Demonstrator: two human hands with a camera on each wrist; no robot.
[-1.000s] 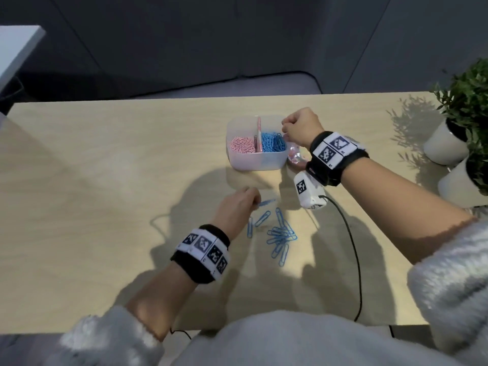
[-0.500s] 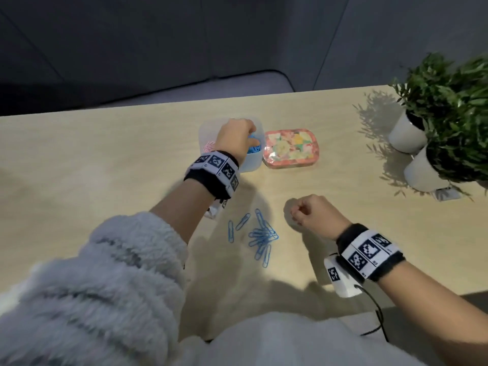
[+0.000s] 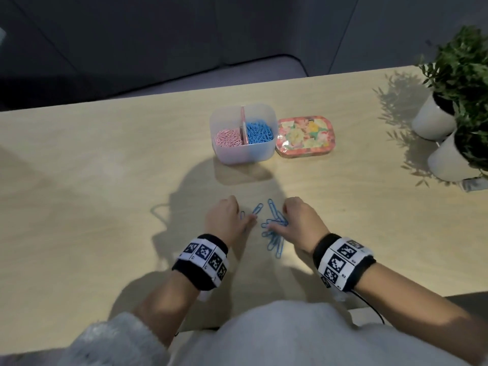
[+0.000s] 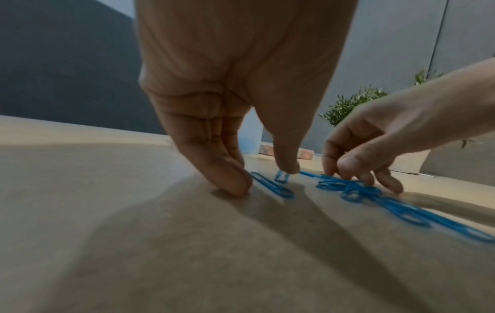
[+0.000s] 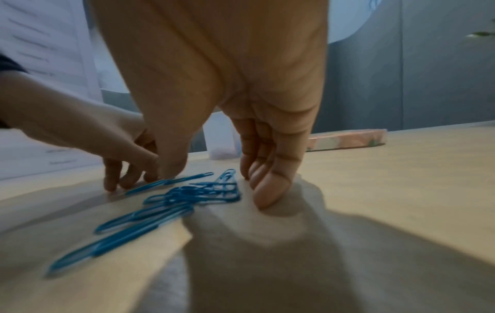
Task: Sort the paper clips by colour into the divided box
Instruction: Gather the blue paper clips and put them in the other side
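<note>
A translucent divided box [image 3: 244,154] stands mid-table, with pink clips [image 3: 227,137] in its left compartment and blue clips [image 3: 260,132] in its right. Several loose blue paper clips [image 3: 274,233] lie near the front edge. My left hand [image 3: 244,220] reaches down at their left side. In the left wrist view its fingers [image 4: 233,182] touch the table beside one blue clip [image 4: 273,187] and its thumb tip rests on another. My right hand [image 3: 277,220] covers the pile's right side, thumb and fingers [image 5: 267,190] either side of the clips [image 5: 192,194]. No clip is lifted.
A floral tin [image 3: 305,136] sits against the box's right side. Two white pots with green plants [image 3: 449,122] stand at the table's far right. A black cable [image 3: 375,310] hangs over the front edge by my right wrist. The table's left half shows bare wood [image 3: 92,194].
My left hand has come back from the box to the loose clips. My right hand has moved left from a fist on the table onto the pile.
</note>
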